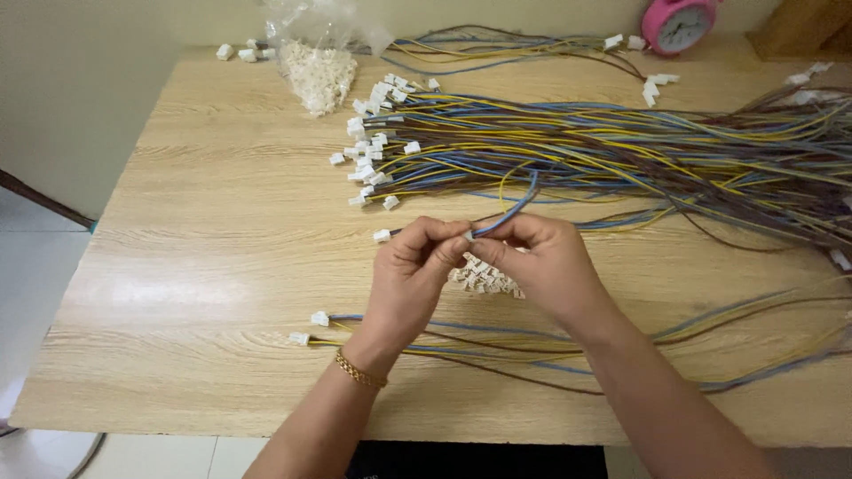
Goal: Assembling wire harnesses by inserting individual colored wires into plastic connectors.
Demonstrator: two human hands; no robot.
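We work at a wooden table (177,266), and the largest thing on it is the wire bundle (621,151), a thick sheaf of blue, yellow and brown strands running left to right, its white-plugged ends fanned toward the middle; the strands are too many for us to count. A second sheaf (497,44) lies along the far edge, and a thinner run of wires (497,341) passes under our forearms, with two white plugs showing at its left end.

At the far left sits one clear bag (315,62) spilling small white housings. One pink clock (679,25) stands at the back.

Our two hands meet at the centre. The left hand (408,275), with one gold bracelet (359,371) on its wrist, pinches a white connector (382,235) whose tip pokes out to the left. The right hand (546,266) is closed in a pinch on a blue wire (519,202), which rises from the fingertips up and to the right. So its long axis slants away from us, and its free end points left toward the connector, just beside it. The right hand is nearer the wire, the left nearer the connector.

Just below our fingers lies one small heap of loose housings (484,277), uncountable here.
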